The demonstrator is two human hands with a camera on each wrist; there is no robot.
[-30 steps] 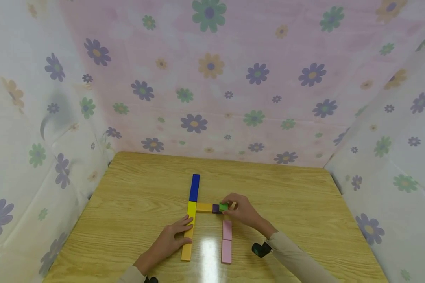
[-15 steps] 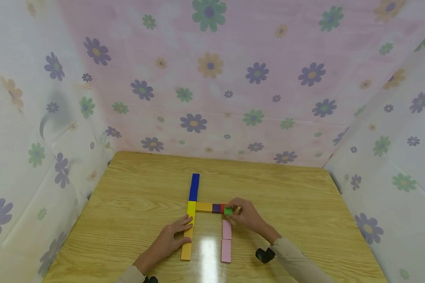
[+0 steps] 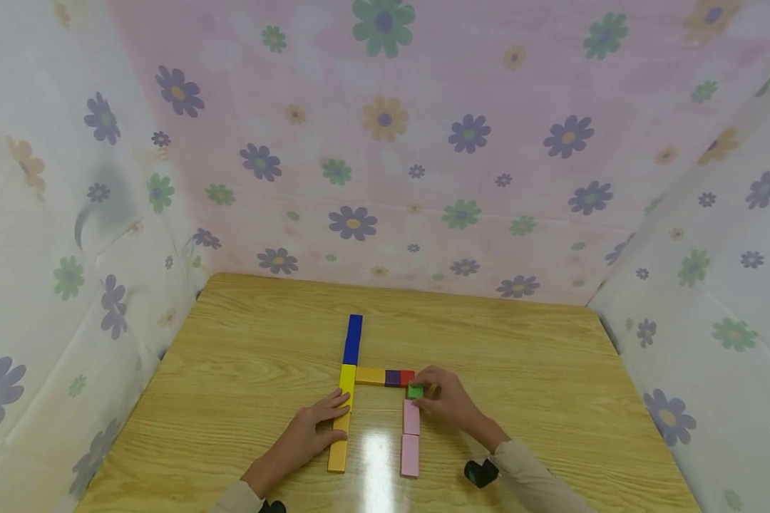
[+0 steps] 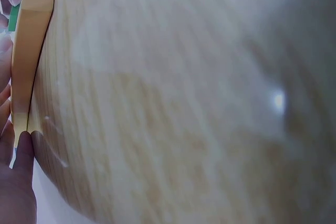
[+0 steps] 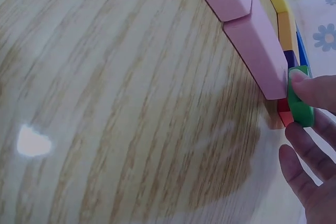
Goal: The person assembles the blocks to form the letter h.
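Note:
In the head view my right hand (image 3: 452, 402) pinches a small green block (image 3: 415, 392) between thumb and fingers. It sits just below a red block (image 3: 408, 377) and above the upper pink block (image 3: 411, 417); a second pink block (image 3: 410, 456) lies below that. The right wrist view shows the green block (image 5: 301, 98) at the fingertips, by the pink block's end. My left hand (image 3: 301, 434) rests its extended fingers on a yellow block (image 3: 347, 379) and an orange block (image 3: 337, 456). A blue block (image 3: 353, 340) tops that column. Another orange block (image 3: 370, 376) and a purple block (image 3: 392, 378) link it to the red one.
The blocks lie on a wood-grain table (image 3: 520, 356). Flower-patterned cloth (image 3: 423, 142) hangs behind it and on both sides. Dark wrist-worn devices show by each sleeve, one under the right wrist (image 3: 481, 473).
My right hand has moved the green block down and slightly right, from over the red block's place to just below it, and the red block is now uncovered. My left hand has stayed put.

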